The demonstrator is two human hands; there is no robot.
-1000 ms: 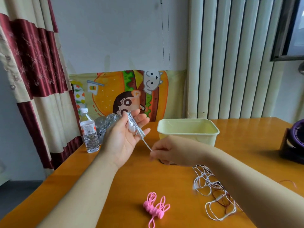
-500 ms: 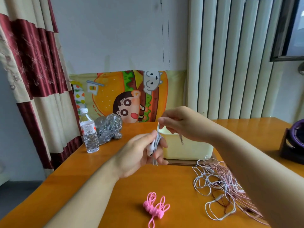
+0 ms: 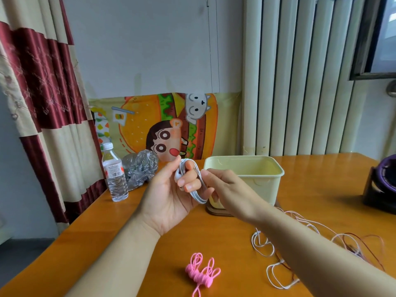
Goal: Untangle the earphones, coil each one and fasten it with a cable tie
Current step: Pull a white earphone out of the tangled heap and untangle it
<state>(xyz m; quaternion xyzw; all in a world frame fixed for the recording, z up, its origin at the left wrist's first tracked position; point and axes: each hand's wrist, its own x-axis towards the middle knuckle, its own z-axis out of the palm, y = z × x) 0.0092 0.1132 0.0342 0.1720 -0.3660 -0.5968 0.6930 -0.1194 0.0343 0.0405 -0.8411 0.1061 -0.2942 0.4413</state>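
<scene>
1. Above the middle of the bench (image 3: 92,236), the left hand (image 3: 169,202) is turned palm up with a white earphone (image 3: 198,185) looped round its fingers. Its grip is curled on the coil, with the thumb against the top.
2. The right hand (image 3: 227,194) sits just beside it, touching the coil's right side. Its grip looks pinched on the cord, though the fingertips are partly hidden.
3. Done, as I judge it: one pink earphone (image 3: 201,273) lies bundled near the front edge (whether a tie or its own cord binds it, I cannot tell).
4. In hand: the white one is coiled round the fingers, and no cable tie shows on it.
5. Left to do: a loose tangle (image 3: 263,246) of white, pale pink and dark red cords lies by the right forearm, so the job is probably short of halfway.
6. Writing: the water bottle (image 3: 114,174) has a label, but its print is too small to read. The cartoon poster (image 3: 162,125) shows no legible words, and the cream tub (image 3: 257,174) looks unmarked.
</scene>
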